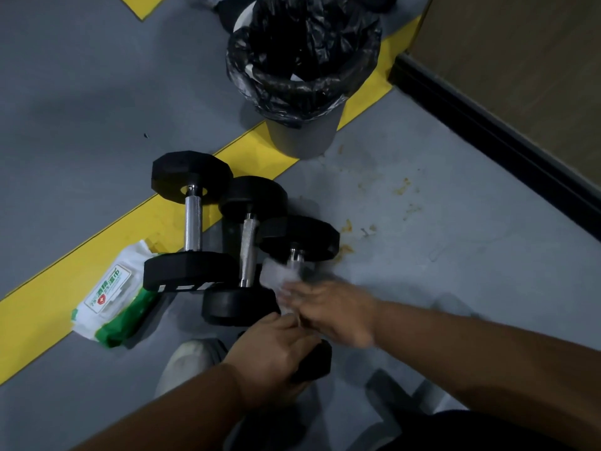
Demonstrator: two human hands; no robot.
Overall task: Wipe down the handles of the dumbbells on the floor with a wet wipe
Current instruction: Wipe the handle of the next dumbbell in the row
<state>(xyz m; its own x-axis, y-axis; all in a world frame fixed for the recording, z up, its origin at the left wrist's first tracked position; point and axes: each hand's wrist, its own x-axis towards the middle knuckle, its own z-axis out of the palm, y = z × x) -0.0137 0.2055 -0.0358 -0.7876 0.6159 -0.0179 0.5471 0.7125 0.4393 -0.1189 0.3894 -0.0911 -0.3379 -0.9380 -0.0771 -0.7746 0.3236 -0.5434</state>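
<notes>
Three dumbbells lie side by side on the floor (97,109). The right dumbbell (297,244), nearest the hands, is being wiped: the right hand (331,312) presses a blurred wipe (276,275) over its handle; whether its grip is curled round the wipe I cannot tell. The left hand (276,349) grips that dumbbell's near head. The middle dumbbell (247,252) and left dumbbell (192,222) lie bare; whether they are already wiped cannot be seen. A wipe pack (110,297) lies left, a bin (302,76) far.
</notes>
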